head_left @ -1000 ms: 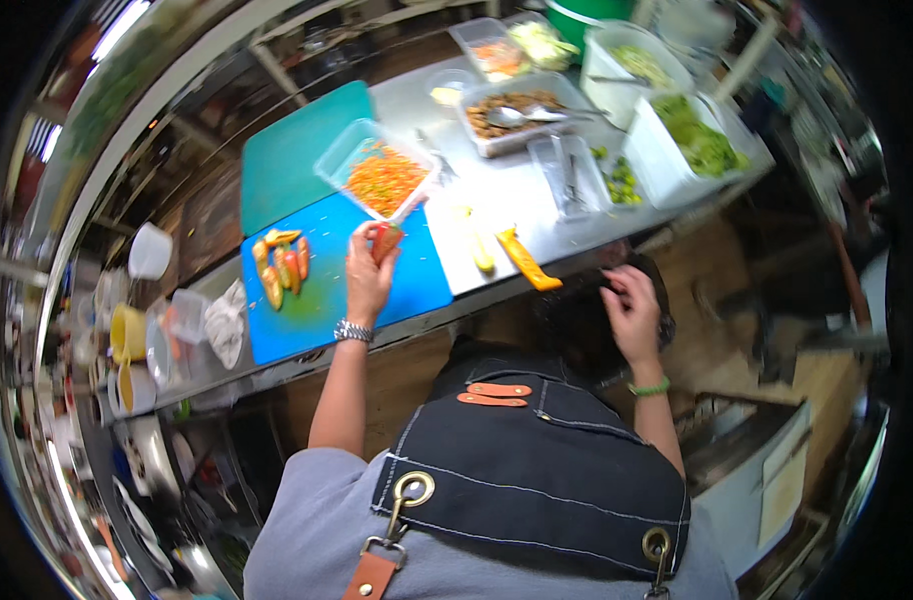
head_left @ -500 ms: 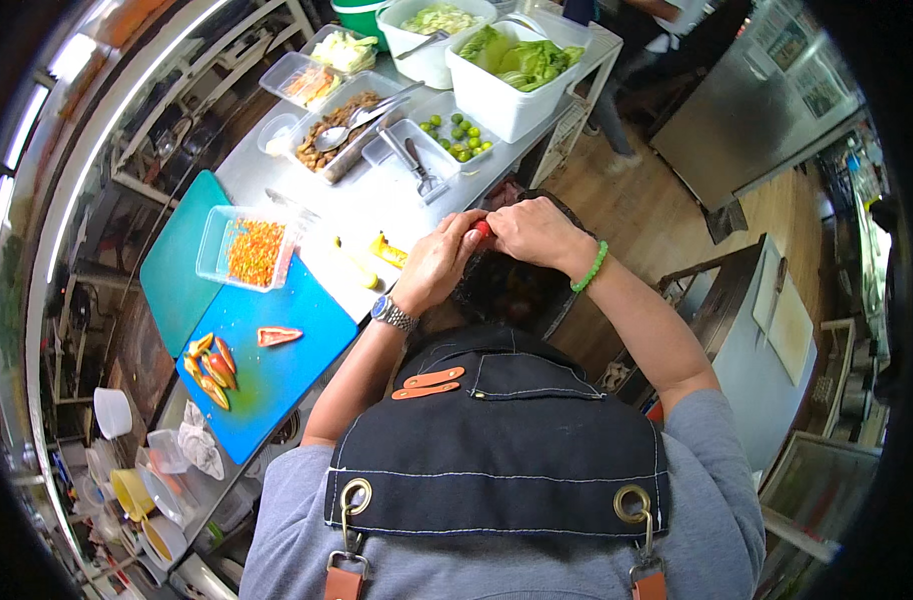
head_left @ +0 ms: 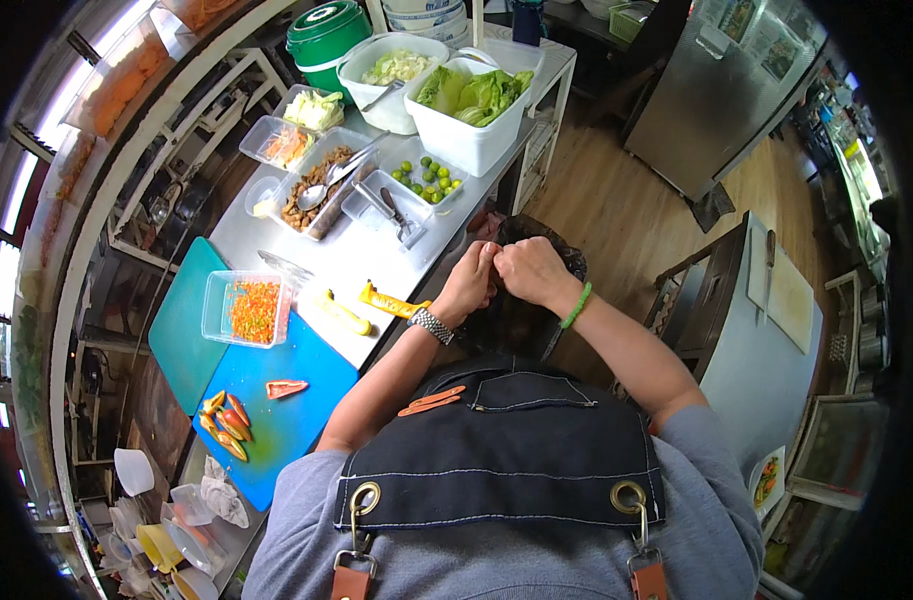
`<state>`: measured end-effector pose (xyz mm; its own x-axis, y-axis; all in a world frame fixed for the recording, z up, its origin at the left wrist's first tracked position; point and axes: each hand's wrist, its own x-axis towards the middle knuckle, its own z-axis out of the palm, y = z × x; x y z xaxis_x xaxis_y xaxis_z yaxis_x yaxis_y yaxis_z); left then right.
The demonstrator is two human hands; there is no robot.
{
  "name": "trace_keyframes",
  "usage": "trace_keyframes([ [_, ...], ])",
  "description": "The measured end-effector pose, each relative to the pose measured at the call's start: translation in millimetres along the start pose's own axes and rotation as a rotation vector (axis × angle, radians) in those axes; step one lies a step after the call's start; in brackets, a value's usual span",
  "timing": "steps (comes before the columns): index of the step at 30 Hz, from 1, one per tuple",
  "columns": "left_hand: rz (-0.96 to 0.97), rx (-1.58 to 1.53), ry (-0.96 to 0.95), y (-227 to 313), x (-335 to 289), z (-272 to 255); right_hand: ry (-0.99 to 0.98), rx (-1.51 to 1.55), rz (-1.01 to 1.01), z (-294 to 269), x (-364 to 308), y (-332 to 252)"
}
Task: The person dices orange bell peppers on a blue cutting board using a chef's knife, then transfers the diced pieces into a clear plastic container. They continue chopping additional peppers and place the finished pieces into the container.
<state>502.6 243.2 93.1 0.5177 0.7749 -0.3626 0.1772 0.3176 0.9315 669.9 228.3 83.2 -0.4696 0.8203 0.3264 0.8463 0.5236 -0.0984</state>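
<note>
Above a dark bin bag (head_left: 575, 262) beside the table, my two hands meet with fingers closed. My left hand (head_left: 467, 285), with a metal watch at its wrist, pinches at the same spot as my right hand (head_left: 535, 270), which is a fist with a green bead bracelet behind it. The red pepper between them is now hidden by my fingers. Near my left wrist lie a yellow pepper strip (head_left: 387, 300) and another yellow piece (head_left: 345, 314). A blue cutting board (head_left: 302, 420) bears a red pepper half (head_left: 286, 389) and several orange-red pepper pieces (head_left: 227, 428).
A clear tub of diced orange pepper (head_left: 254, 310) straddles the blue and green boards (head_left: 185, 325). A knife (head_left: 285, 265) lies beyond. Farther back stand tubs of limes (head_left: 432, 182), browned pieces (head_left: 312, 190) and lettuce (head_left: 477, 95). At right is a counter with a white board (head_left: 785, 300).
My view has shifted, so the table sits lower and more of the far end shows. My hands stay together; the red pepper seen between them before is now out of sight.
</note>
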Motion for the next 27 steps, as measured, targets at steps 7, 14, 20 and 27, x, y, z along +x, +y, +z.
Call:
trace_keyframes([
  [7, -0.059, -0.364, 0.027, -7.9, 22.4, -17.3, 0.137, 0.077, 0.269, -13.2, -31.2, -14.5],
  [14, 0.031, -0.317, 0.024, -17.0, 27.2, -8.2, 0.214, 0.410, 0.497, -2.1, -40.7, 3.4],
  [20, 0.189, -0.318, 0.046, -19.5, 33.6, 5.6, 0.408, 0.967, 0.595, 26.3, -15.0, -3.5],
  [27, 0.336, -0.399, 0.045, -36.2, 39.4, -6.7, 0.438, 1.310, 0.648, 23.0, -11.1, -10.5],
])
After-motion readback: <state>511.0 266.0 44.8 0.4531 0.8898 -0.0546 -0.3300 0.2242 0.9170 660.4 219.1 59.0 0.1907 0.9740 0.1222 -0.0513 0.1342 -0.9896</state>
